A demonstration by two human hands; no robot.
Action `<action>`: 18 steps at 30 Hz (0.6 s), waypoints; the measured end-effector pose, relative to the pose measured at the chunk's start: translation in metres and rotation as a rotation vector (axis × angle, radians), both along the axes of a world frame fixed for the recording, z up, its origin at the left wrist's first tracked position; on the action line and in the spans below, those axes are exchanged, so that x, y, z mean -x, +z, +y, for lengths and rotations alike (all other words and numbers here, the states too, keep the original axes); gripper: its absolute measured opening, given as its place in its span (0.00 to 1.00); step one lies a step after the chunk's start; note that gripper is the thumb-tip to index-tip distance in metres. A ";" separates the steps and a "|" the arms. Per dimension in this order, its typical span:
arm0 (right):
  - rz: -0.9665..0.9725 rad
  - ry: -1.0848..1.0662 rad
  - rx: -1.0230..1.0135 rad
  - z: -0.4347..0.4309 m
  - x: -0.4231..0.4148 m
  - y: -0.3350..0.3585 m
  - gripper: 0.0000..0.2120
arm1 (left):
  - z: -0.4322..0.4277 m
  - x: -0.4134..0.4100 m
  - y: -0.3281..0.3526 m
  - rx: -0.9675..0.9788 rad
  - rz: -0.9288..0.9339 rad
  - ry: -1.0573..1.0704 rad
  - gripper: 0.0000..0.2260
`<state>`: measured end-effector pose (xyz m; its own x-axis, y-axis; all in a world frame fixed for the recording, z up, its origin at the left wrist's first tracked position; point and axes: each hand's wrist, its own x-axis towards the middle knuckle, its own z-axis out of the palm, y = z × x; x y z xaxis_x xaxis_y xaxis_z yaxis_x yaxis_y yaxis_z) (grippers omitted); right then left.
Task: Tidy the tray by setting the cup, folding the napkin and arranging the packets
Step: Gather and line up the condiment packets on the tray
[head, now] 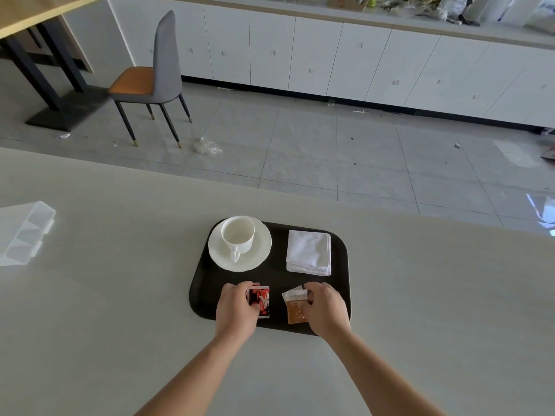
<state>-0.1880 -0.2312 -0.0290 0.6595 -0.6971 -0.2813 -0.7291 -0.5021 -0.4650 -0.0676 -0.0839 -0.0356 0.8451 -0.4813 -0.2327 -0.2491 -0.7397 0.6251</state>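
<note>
Two bare forearms reach in from the near edge over the pale beige counter [120, 295] to the near side of a black rounded-rectangular plastic tray [207, 292] that lies flat on it. On the near left part of the tray, the left hand [237, 309] has its fingers curled round a small bunch of red printed packets [260, 300], gripping them by their left edge. How many packets are in the bunch cannot be told. Just beside them on the near right, apart from the red ones, a clear packet with a white top and amber-brown filling [295, 307] is held at its right edge by the curled fingers of the right hand [326, 307]. In the far left corner a white ceramic cup [238, 234] stands upright in the middle of a round white saucer [258, 256], its handle turned toward the person. In the far right corner lies a white cloth napkin [309, 252], folded into a neat square and well apart from the saucer. Off to the left on the counter sits a clear plastic compartment box [24, 232]. Beyond the counter, a grey chair with an orange seat [156, 79] stands on the grey tiled floor [300, 145] before a row of white cabinets [330, 61].
</note>
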 end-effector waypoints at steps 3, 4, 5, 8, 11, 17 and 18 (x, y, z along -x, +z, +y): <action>-0.022 -0.004 -0.034 0.004 0.000 -0.003 0.20 | 0.001 -0.002 0.003 0.001 -0.006 0.019 0.23; -0.027 -0.019 -0.037 0.004 0.002 -0.004 0.20 | 0.002 -0.004 0.004 0.001 -0.029 0.038 0.23; -0.032 -0.037 -0.039 0.004 0.003 -0.004 0.21 | 0.004 -0.008 0.004 -0.007 -0.055 0.056 0.23; -0.033 -0.084 -0.044 0.004 0.003 -0.001 0.18 | 0.010 -0.016 0.005 -0.051 -0.036 0.068 0.24; -0.019 -0.091 -0.050 0.010 0.000 0.001 0.18 | 0.006 -0.014 0.007 -0.091 -0.045 0.011 0.25; -0.001 -0.112 -0.098 0.011 -0.001 0.000 0.17 | -0.004 0.001 0.006 -0.132 -0.078 -0.025 0.22; -0.004 -0.121 -0.110 0.010 -0.001 0.000 0.17 | -0.005 0.002 0.005 -0.123 -0.068 -0.027 0.22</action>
